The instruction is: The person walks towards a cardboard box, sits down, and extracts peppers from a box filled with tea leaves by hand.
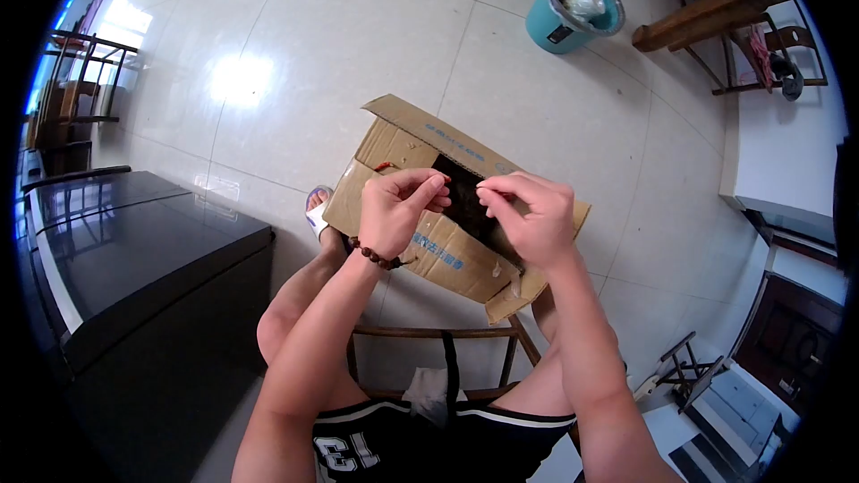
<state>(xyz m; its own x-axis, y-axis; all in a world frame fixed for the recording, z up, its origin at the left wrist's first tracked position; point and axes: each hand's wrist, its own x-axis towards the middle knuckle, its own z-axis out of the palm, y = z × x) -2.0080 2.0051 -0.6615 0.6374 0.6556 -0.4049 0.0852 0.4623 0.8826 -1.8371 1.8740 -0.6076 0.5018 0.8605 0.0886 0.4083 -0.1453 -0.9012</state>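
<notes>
My left hand point(403, 206), with a beaded bracelet point(376, 255) on its wrist, is closed in a pinch above an open cardboard box point(438, 259). A tiny bit of red shows at its fingertips, too small to name. Facing it, my right hand point(535, 213) is pinched too, a short gap away; what it holds is hidden. Under the hands, the box's flaps are folded out, and its dark inside point(461, 197) shows contents I cannot make out. A small red thing point(385, 165) lies on the box by my left hand.
A teal bucket point(550, 22) with rubbish in it stands on the tiled floor point(358, 45) beyond the box. Close on the left is a dark cabinet-like block point(161, 259). A wooden stool frame point(438, 333) is between my legs, and wooden furniture point(707, 18) stands at the upper right.
</notes>
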